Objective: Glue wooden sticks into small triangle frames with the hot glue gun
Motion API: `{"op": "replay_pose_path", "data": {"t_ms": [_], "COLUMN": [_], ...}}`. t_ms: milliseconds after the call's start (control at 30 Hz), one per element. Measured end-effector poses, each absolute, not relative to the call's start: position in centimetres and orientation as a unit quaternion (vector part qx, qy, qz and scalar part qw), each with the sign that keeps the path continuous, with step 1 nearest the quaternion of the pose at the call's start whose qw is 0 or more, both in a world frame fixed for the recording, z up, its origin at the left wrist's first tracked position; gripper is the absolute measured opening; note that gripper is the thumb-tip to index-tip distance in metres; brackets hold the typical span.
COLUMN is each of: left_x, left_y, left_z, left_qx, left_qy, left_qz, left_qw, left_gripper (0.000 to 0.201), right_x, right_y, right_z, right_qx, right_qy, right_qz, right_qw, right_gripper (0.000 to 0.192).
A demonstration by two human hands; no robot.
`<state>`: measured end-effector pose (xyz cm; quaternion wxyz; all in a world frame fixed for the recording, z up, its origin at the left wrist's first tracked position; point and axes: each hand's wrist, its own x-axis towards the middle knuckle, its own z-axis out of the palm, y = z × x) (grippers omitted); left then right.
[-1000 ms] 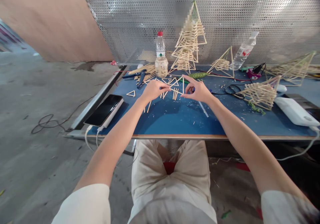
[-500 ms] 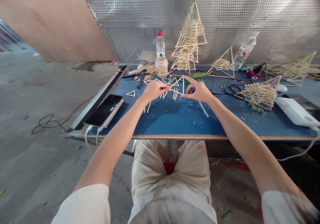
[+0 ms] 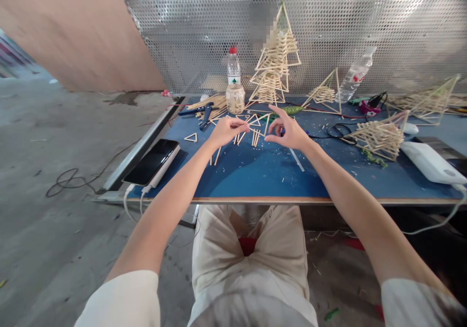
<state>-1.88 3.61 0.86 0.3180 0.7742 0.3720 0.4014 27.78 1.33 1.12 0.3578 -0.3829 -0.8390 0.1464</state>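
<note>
My left hand [image 3: 230, 130] pinches one corner of a small triangle of thin wooden sticks [image 3: 267, 124], holding it above the blue tabletop. To its right my right hand [image 3: 288, 131] has its thumb and forefinger spread apart around the triangle's far side. The thumb tip is close to the lower corner; whether it touches I cannot tell. Beneath the hands lie several short loose sticks [image 3: 256, 138] and other stick triangles. A separate small triangle [image 3: 191, 137] lies flat left of my left hand.
Blue-handled pliers [image 3: 206, 115] lie beside a stick pile. Behind stand a jar of sticks [image 3: 235, 99], a red-capped bottle [image 3: 233, 66] and a tall stick structure [image 3: 275, 69]. A phone [image 3: 152, 160] rests at left; a stick stack [image 3: 381, 137] and white power bank [image 3: 432, 162] at right.
My right forefinger has lifted away from the triangle's upper corner, and the fingers have opened. My left hand keeps its pinch, with the triangle tilted slightly differently.
</note>
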Motion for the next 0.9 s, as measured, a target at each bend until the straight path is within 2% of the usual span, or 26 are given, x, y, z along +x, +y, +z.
{"op": "replay_pose_path", "data": {"t_ms": [133,200,400,633,900], "left_x": [-1.9,-1.8,-1.8,-1.9,-2.1], "left_y": [3.3,3.1,2.9,3.2,3.2], "left_z": [1.1,1.3,1.5,1.1,1.1], "left_qx": [0.797,0.806,0.818,0.828,0.824], "left_qy": [0.369,0.368,0.365,0.355,0.366], "left_qz": [0.381,0.367,0.352,0.331,0.327], "left_qw": [0.289,0.284,0.273,0.281,0.284], "left_gripper": [0.033,0.034,0.033,0.034,0.034], "right_x": [27.8,27.8,28.0,28.9,29.1], "right_y": [1.3,1.2,1.0,1.2,1.0], "right_z": [1.5,1.6,1.9,2.3,2.8], "right_qx": [-0.412,-0.416,-0.404,-0.374,-0.379], "right_qy": [-0.806,-0.796,-0.807,-0.852,-0.858], "right_qz": [0.113,0.121,0.151,0.155,0.154], "right_qw": [0.41,0.423,0.404,0.332,0.312], "right_gripper": [0.055,0.043,0.034,0.025,0.02]}}
